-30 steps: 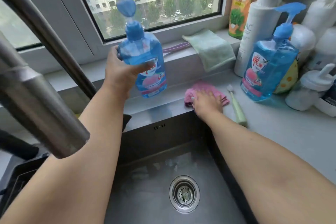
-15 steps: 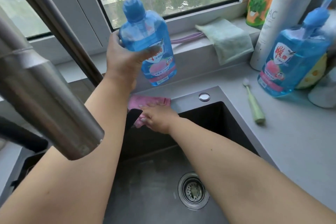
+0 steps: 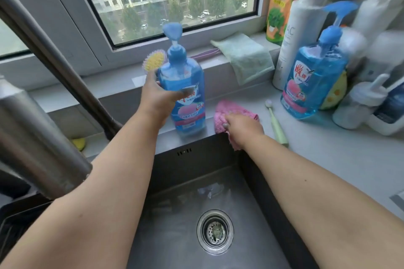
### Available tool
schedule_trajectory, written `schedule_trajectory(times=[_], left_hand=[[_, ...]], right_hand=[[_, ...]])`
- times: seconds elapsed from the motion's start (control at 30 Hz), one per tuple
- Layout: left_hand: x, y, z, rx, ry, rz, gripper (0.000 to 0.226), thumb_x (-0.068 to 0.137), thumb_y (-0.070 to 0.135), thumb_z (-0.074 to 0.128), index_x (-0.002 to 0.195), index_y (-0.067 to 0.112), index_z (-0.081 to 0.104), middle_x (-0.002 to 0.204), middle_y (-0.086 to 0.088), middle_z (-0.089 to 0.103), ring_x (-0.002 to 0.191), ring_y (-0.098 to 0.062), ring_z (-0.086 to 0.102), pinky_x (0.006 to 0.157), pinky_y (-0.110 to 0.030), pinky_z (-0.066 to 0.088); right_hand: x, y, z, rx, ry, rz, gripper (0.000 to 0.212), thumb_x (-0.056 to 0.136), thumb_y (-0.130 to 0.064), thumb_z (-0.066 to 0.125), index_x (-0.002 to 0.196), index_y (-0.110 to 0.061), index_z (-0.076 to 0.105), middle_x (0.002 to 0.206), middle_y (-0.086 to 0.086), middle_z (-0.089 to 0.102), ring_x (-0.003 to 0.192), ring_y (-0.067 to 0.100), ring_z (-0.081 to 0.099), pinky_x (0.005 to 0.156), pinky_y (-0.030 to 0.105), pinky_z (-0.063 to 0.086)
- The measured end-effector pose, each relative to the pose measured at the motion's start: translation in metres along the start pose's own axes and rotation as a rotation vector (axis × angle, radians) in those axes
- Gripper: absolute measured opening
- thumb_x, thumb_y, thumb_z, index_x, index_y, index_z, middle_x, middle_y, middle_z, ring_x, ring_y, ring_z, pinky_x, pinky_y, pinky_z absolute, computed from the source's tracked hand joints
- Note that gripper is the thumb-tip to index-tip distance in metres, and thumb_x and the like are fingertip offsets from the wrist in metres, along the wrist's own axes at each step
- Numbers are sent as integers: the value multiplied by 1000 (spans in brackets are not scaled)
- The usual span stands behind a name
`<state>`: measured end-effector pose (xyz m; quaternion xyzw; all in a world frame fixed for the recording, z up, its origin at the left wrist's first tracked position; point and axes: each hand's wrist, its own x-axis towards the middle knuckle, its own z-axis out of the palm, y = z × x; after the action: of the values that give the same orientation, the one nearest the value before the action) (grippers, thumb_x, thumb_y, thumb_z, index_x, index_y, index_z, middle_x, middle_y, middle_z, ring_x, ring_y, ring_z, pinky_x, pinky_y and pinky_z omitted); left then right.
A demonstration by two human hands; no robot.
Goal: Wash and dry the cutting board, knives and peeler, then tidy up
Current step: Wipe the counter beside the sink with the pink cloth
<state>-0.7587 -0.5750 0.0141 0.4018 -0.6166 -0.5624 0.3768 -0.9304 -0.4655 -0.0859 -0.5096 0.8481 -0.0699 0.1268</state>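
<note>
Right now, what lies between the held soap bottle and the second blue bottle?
Head view: the pink cloth under the right hand, and a green toothbrush.

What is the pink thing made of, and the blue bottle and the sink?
Pink cloth: soft fuzzy fabric, probably microfibre; it folds and droops over the edge.
Blue bottle: clear glossy plastic; the liquid shows through.
Sink: brushed metal, likely stainless steel; dull grey sheen.

blue soap bottle (image 3: 183, 94), pink cloth (image 3: 231, 113), pale green towel (image 3: 247, 57)
</note>
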Motion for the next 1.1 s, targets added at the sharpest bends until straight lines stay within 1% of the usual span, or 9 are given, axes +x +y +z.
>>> schedule_trajectory(times=[0.23,0.4,0.5,0.63,0.73,0.87,0.93,1.0,1.1], left_hand=[[-6,-5,4,71,-29,-88,70,68,7,84,124,25,46,120,2,62,109,-19,63,91,-45,54],[-16,2,1,125,-93,-84,63,74,7,80,125,21,46,117,1,64,106,-18,64,88,-41,56],[-20,5,0,195,-74,-103,70,70,10,84,126,22,44,119,2,63,106,-17,64,90,-45,55],[-35,14,4,462,125,-73,122,55,24,92,147,23,13,139,-7,45,127,-26,48,99,-51,48],[-83,16,26,690,286,116,111,71,18,82,152,12,7,151,-11,29,141,-30,26,114,-49,29],[-143,-11,58,591,183,197,77,83,18,69,147,15,26,141,-6,41,128,-19,43,106,-35,40],[-161,-34,67,630,56,106,72,86,20,66,147,15,29,146,-5,39,133,-19,40,111,-38,37],[-175,-58,70,662,-44,35,68,86,20,64,146,13,33,148,-7,39,135,-20,40,112,-38,35],[-197,-86,75,693,-141,-61,60,86,19,62,141,13,40,143,-6,43,129,-18,46,108,-34,38]], right_hand=[[-32,11,6,32,36,16,22,99,-20,46,120,-20,53,139,5,49,124,27,50,91,36,42],[-53,13,-1,29,-9,56,18,99,-28,46,112,-17,54,117,10,60,109,31,56,74,33,36],[-71,17,-13,279,25,116,30,102,-34,36,110,-15,58,109,13,64,103,33,57,79,35,41],[-104,30,-35,892,118,243,28,103,-31,38,110,-18,61,95,5,65,85,20,61,70,32,49],[-142,51,-51,1172,266,338,25,102,-31,41,110,-22,63,95,4,67,84,17,63,64,28,48],[-191,80,-54,864,461,332,21,100,-36,39,100,-35,60,77,1,64,68,20,62,64,31,52],[-206,94,-40,532,366,335,26,97,-27,33,97,-35,57,83,1,63,78,24,63,70,35,52],[-210,101,-14,147,130,288,40,91,-24,23,111,-32,58,116,-1,61,113,28,56,93,41,46],[-206,97,10,44,-39,267,50,99,-42,25,149,-35,24,161,-7,11,149,18,3,118,43,1]])
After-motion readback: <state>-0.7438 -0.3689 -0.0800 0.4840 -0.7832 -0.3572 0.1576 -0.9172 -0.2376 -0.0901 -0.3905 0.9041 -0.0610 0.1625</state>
